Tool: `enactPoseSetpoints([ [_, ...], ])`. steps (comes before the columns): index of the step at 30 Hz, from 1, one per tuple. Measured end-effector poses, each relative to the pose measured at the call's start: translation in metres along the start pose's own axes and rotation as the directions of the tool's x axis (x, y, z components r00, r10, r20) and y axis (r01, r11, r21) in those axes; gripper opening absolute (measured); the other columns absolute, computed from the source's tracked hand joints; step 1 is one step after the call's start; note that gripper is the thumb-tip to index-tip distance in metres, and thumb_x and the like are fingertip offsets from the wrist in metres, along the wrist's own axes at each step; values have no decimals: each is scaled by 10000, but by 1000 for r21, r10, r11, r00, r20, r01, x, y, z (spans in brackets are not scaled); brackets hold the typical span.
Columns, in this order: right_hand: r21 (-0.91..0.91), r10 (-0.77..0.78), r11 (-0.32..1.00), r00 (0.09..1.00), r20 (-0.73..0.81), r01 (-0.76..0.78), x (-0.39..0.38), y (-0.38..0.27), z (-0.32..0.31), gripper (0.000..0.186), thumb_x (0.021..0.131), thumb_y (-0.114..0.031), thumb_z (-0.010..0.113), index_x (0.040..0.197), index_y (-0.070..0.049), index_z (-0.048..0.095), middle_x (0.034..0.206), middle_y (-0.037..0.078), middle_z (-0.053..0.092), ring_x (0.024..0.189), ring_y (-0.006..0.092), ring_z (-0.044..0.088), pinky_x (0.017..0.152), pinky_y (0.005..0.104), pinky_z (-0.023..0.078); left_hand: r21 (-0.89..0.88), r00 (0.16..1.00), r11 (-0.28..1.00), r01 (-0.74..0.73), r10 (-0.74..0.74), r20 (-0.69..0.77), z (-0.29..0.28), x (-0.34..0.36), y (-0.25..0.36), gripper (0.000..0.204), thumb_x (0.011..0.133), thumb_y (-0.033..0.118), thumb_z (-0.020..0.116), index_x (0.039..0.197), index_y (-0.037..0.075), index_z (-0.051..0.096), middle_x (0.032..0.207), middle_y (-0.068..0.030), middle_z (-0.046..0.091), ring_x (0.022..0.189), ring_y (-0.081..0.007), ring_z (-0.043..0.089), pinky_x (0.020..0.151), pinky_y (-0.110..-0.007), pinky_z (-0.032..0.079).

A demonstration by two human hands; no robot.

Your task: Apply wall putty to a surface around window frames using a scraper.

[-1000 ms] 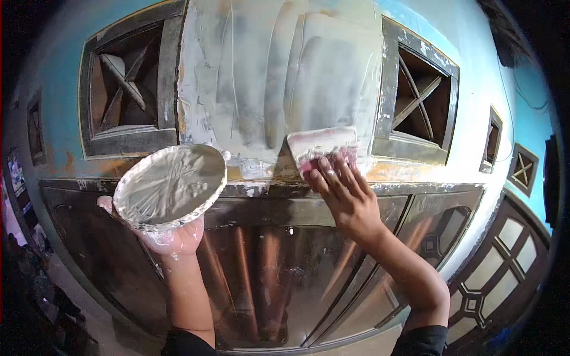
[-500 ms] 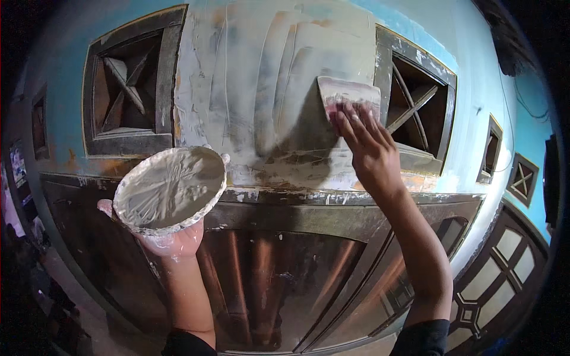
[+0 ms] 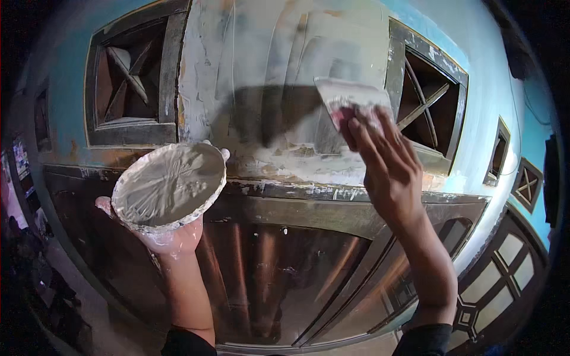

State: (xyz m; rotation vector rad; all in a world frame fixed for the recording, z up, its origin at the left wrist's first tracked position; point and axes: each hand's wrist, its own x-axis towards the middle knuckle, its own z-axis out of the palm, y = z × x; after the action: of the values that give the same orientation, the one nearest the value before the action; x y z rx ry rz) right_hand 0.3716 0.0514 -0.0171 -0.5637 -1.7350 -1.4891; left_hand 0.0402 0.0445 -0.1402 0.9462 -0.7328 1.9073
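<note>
the left hand (image 3: 169, 237) cups a round shallow plate (image 3: 169, 185) from underneath, its fingers (image 3: 104, 204) curled up around the rim and smeared with white putty. the plate is tilted toward the camera and coated with a grey-white layer of putty, thicker in ridges near the middle. it sits low and left of the plastered wall strip, just in front of the dark metal door (image 3: 267, 267) below.

the right hand (image 3: 386, 166) is raised against the wall, its fingers (image 3: 362, 139) closed on the reddish handle of a wide flat putty knife (image 3: 350, 98). the blade is pale, smeared with putty, and lies flat against the wall panel (image 3: 267, 71), near its right edge. the panel is a tall vertical strip covered in grey-white putty with long upright stroke marks; a dark shadow falls across its middle, left of the knife.

on either side of the strip is a square vent opening with crossed bars, the left vent (image 3: 127, 83) and the right vent (image 3: 427, 101), each in a grimy frame set in a light blue wall (image 3: 493, 77). a ledge (image 3: 309, 190) spattered with white drips runs under the panel. at far right, lower down, is a window (image 3: 504, 267) with pale panes. no packages, labels or signs can be made out.
</note>
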Motion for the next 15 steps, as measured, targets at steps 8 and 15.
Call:
enactPoseSetpoints([
  [8, -127, 45, 991, 999, 13, -43, 60, 25, 64, 577, 933, -31, 544, 1491, -177, 522, 1476, 97, 575, 1340, 358, 562, 1051, 459, 502, 91, 999, 995, 32, -29, -32, 13, 5, 4, 1063, 867, 864, 439, 1533, 35, 406, 1573, -237, 413, 1406, -451, 448, 1100, -650, 436],
  [15, 62, 5, 998, 965, 263, -22, -43, -55, 44, 603, 905, -59, 545, 1505, -102, 518, 1534, 156, 497, 1448, 409, 430, 1121, 503, 425, 332, 794, 943, -39, 231, -563, 53, 14, -16, 1035, 866, 866, 443, 1529, 72, 428, 1551, -212, 451, 1389, -436, 473, 1063, -670, 456],
])
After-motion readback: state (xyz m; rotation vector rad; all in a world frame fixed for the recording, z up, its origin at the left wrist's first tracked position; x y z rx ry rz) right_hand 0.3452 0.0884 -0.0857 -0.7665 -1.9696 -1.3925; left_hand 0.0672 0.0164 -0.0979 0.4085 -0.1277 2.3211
